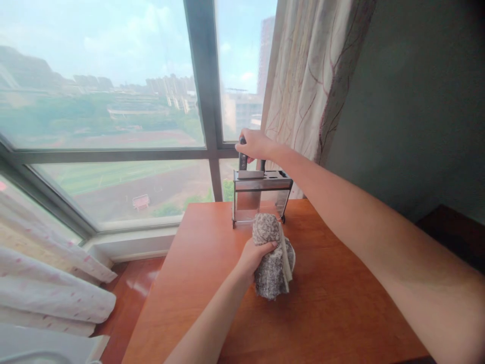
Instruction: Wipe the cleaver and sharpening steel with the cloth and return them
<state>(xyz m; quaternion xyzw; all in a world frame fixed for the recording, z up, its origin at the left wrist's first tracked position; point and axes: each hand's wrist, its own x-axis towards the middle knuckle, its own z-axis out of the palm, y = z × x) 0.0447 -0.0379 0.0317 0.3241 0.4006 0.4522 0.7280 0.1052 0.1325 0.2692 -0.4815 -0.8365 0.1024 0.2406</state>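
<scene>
The knife (250, 175) stands upright in the knife holder (280, 185), its long axis close to vertical, handle on top and broad blade pointing down through the slot. Only a strip of the blade shows bare above the top plate; what looks like more of it appears behind the clear front. From the fingers of my right hand (256, 144) the blade lies straight below — so, as I judge it, any move turns on that axis lining up with the slot, since a tilt could scrape or jam the blade. My right hand is the nearer one: it grips the dark handle near its upper end, fingers curled about it, though some are hidden from me. A second handle (262, 165) rises just to the right of mine.

Closer to my body, below and a little to the right of the knife, my left hand (253, 257) clasps a bunched, fuzzy grey cloth (268, 278), thumb pressed across its front, the other fingers out of sight. The cloth overlaps the holder's lower part in my view — whether they touch, I cannot tell. The holder stands towards the far end of the wooden table (189, 288), near the window (206, 86) and the curtain (303, 91).
</scene>
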